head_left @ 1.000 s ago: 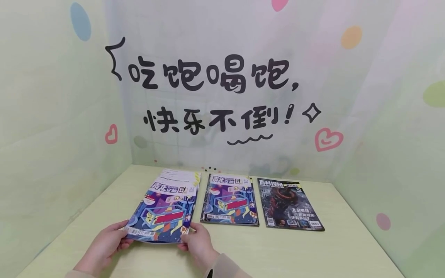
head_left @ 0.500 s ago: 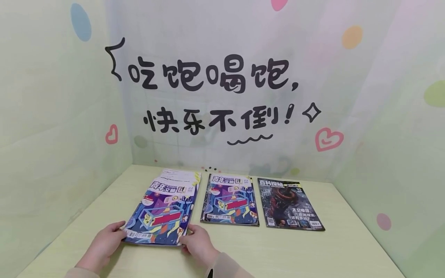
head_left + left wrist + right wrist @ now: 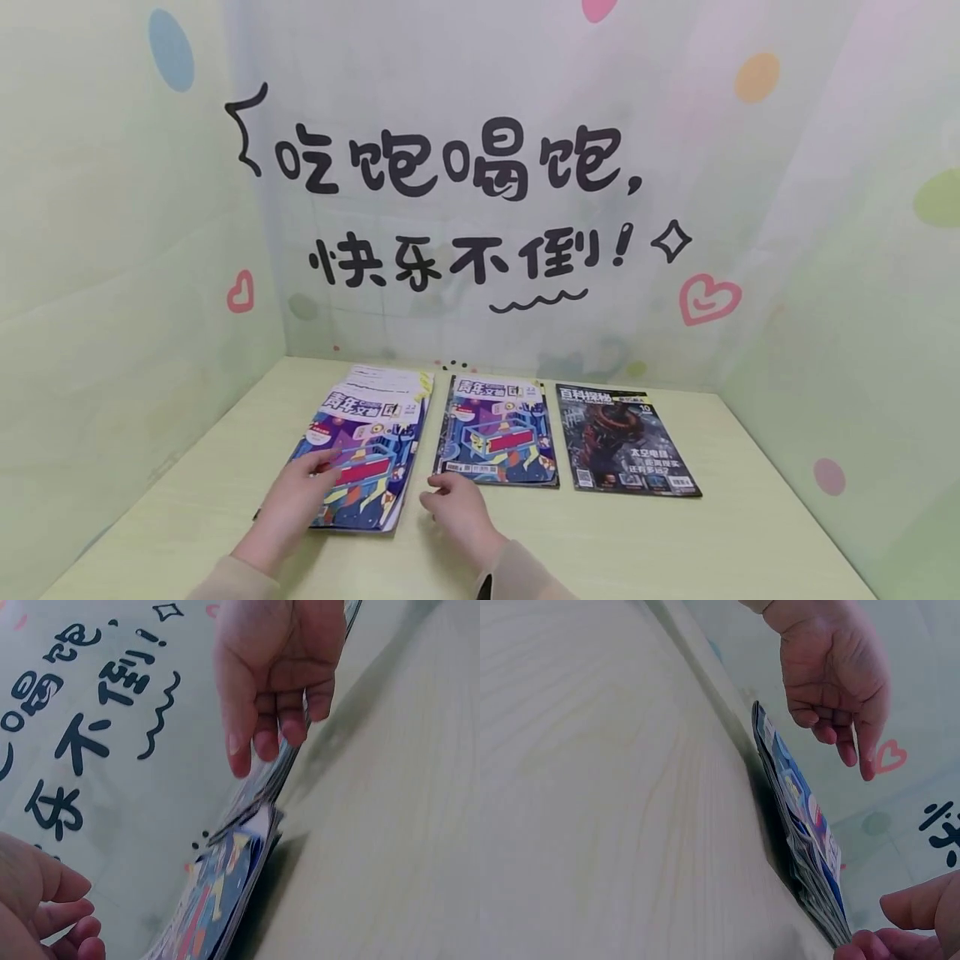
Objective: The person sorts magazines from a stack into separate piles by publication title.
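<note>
Black Chinese writing (image 3: pixel 501 157) is running in two lines across the pale back wall (image 3: pixel 420 337), a wavy line (image 3: pixel 538 305) is curling beneath the lower one, and a four-pointed star (image 3: pixel 671 242) is sitting just beside it. A small pink heart (image 3: pixel 241 292) is showing on the left wall (image 3: pixel 112 250) below a blue oval (image 3: pixel 171 50), while a larger pink heart (image 3: pixel 709 299) is sitting near the star. A pale yellow-green table (image 3: pixel 637 554) is stretching out below.
</note>
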Motion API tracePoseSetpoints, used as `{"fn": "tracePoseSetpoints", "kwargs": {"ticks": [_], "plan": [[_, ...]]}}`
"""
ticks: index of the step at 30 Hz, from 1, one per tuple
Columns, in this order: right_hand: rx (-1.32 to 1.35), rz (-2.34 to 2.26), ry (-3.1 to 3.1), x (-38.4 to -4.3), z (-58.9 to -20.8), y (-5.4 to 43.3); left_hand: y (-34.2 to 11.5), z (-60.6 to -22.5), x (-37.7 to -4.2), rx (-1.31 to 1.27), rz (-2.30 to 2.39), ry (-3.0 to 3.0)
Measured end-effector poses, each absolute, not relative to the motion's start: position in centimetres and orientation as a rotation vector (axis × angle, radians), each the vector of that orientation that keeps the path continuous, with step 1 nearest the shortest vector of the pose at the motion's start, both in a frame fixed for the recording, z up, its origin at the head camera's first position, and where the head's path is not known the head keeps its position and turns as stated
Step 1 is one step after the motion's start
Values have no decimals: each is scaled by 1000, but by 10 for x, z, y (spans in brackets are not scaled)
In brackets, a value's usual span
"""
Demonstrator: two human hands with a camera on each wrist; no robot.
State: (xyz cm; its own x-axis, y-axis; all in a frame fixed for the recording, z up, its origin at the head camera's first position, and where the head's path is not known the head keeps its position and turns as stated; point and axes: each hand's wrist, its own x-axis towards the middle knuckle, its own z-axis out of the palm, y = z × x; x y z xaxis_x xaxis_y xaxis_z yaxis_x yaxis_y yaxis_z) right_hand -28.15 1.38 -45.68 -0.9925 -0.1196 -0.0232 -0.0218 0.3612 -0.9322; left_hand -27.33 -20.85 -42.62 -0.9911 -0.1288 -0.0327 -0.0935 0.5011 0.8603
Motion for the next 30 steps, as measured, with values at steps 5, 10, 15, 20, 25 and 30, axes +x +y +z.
{"fn": "tracePoseSetpoints", "kwargs": {"ticks": [5,10,15,20,25,30], "plan": [[-101,-1746,2542,-286,-456,38,-163,-425,-278,89,-1567,-2643],[-47,-1779,2566,-293,-456,67,-123,-428,-283,87,-1661,-2614],[19,-1819,2616,-299,-458,94,-88,-441,-291,25,-1744,-2570],[127,-1827,2726,-304,-462,115,-60,-455,-298,-24,-1628,-2569],[254,-1784,2904,-304,-466,128,-43,-468,-302,46,-1400,-2588],[413,-1576,3124,-304,-475,137,-37,-481,-307,118,-1316,-2580]]}}
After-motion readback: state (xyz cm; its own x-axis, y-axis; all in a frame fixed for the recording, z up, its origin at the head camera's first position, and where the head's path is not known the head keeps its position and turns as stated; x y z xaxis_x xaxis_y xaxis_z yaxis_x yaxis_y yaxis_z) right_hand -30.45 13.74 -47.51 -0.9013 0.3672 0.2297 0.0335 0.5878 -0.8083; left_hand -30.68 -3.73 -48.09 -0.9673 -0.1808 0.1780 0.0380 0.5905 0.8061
